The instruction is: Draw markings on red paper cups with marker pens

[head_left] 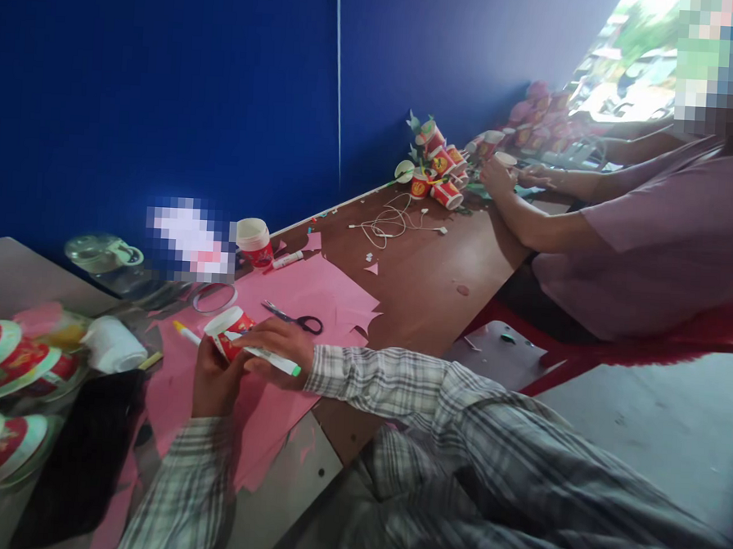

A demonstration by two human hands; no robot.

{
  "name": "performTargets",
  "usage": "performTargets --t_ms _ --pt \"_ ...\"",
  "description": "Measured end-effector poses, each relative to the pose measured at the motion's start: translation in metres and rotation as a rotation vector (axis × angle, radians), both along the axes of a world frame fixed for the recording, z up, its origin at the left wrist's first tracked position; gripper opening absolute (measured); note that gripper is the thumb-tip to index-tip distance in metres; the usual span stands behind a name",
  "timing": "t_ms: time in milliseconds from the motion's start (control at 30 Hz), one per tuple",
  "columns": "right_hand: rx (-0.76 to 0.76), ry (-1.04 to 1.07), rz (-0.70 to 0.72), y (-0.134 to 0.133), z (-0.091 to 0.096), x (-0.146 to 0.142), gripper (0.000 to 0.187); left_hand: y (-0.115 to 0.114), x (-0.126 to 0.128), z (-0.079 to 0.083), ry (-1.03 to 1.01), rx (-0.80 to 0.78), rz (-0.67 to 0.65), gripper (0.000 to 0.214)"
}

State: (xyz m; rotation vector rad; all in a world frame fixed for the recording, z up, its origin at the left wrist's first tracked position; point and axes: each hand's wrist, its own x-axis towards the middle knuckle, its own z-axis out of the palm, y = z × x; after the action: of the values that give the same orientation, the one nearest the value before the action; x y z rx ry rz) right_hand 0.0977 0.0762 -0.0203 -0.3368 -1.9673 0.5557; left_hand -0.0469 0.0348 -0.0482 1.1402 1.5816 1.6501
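Note:
My left hand (213,379) is wrapped round the lower part of a red and white paper cup (228,330) lying on its side. My right hand (280,344) is closed on a white glue stick with a green end (273,360), pressed against the cup's side. Both hands hover over pink paper sheets (316,292) spread on the brown table (428,278). Black-handled scissors (295,317) lie just beyond my right hand on the pink paper.
A roll of tape (214,297), another red cup (254,242), a marker (286,260) and white earphone cables (390,221) lie further back. Stacked red cups (6,354) sit at left. A person in a mauve shirt (651,232) works at decorated cups (436,172) at right.

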Motion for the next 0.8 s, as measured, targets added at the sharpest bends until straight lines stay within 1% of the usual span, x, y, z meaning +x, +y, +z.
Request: performTargets --t_ms 100,167,333,433,500,633,733,800 --pt "0.007 -0.014 0.008 -0.0003 -0.0006 -0.0007 0.04 -0.0001 0.0014 0.0033 0.064 0.018 0.014 0.046" --pt "0.021 -0.015 0.002 -0.0006 -0.0005 -0.0013 0.036 -0.0003 0.0035 0.0066 0.094 0.036 0.001 0.044" --pt "0.069 0.011 -0.052 -0.0015 0.0023 -0.0027 0.05 -0.0001 0.0057 0.008 0.121 0.055 -0.023 0.043" --pt "0.098 0.031 -0.091 -0.0019 0.0049 -0.0029 0.05 0.0 0.005 0.0055 0.101 0.076 -0.03 0.046" --pt "0.099 0.04 -0.117 -0.0017 0.0058 -0.0029 0.05 -0.0002 0.0046 0.0047 0.1 0.066 -0.011 0.047" --pt "0.047 0.062 -0.124 0.0003 0.0036 -0.003 0.045 -0.0005 0.0046 0.0056 0.065 -0.001 0.015 0.049" --pt "-0.021 0.073 -0.082 0.0027 -0.0003 -0.0035 0.035 -0.0005 0.0058 0.0075 0.044 -0.015 0.021 0.05" --pt "-0.043 0.073 -0.058 0.0044 -0.0022 -0.0039 0.032 -0.0006 0.0075 0.0093 0.06 -0.011 0.028 0.048"
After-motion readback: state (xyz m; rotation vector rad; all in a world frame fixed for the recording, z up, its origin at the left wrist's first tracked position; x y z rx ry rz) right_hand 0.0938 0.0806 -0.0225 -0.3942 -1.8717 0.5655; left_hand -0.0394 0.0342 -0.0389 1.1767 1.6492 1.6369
